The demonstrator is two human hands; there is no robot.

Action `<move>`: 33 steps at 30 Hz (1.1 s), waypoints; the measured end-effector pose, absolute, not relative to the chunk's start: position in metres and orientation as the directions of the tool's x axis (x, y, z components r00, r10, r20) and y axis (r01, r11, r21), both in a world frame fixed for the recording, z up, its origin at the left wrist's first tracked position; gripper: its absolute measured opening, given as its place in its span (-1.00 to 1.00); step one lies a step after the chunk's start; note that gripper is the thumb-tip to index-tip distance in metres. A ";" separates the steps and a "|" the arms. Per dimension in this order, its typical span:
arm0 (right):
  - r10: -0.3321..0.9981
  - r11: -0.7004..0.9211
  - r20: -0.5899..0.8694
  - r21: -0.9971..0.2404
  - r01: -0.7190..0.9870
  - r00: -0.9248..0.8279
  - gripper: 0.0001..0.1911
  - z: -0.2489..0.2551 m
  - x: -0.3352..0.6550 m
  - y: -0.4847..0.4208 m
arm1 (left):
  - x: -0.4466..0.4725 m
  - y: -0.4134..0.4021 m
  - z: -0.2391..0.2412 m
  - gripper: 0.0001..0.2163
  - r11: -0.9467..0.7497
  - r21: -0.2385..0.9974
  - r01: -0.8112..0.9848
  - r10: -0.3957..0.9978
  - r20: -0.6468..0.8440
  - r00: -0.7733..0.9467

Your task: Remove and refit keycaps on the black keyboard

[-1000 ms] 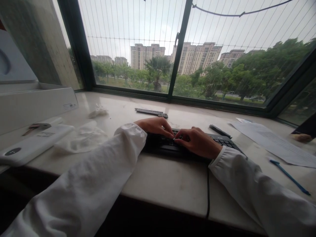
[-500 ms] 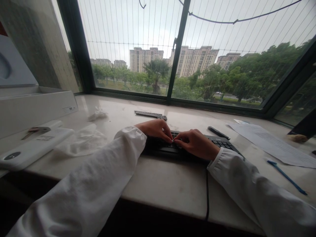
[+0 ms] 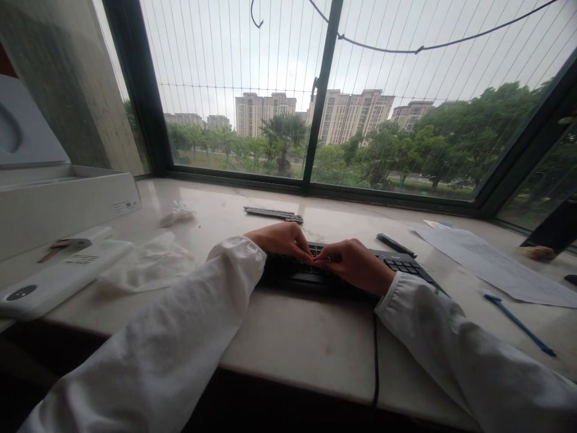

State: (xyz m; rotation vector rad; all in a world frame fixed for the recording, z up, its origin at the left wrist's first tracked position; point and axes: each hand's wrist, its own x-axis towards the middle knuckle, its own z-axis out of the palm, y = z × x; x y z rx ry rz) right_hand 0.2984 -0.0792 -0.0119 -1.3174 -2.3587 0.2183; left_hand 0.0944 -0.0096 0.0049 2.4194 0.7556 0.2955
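The pale stone table runs along the foot of a dark-framed window. An open white cardboard box stands at the table's left end. A black computer keyboard lies at the table's centre, near the front edge, and its black cable drops over that edge. A printed white paper sheet lies to the right of the keyboard, well apart from it. A crumpled white tissue lies to the left.

Both white-sleeved arms reach the keyboard. The left hand and right hand rest on the keys, fingers curled, and their fingertips meet at one point. Grip state: it cannot be told whether either grip is clamped on anything there.

A blue plastic pen lies just in front of the paper.
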 end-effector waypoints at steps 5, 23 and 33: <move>0.842 0.538 0.252 -0.349 0.767 -0.476 -0.67 -0.012 0.298 -0.078 | 0.097 -0.013 0.006 -0.64 -0.689 0.553 0.468 0.590 0.054 0.805; 0.828 0.531 0.231 -0.027 0.847 -0.511 -0.82 0.003 0.288 -0.085 | 0.102 -0.026 0.016 -0.71 -0.560 0.552 0.618 0.717 -0.050 0.695; 0.795 0.581 0.241 -0.035 0.813 -0.557 -0.81 0.006 0.289 -0.085 | 0.103 -0.027 0.016 -0.69 -0.508 0.566 0.649 0.747 -0.085 0.660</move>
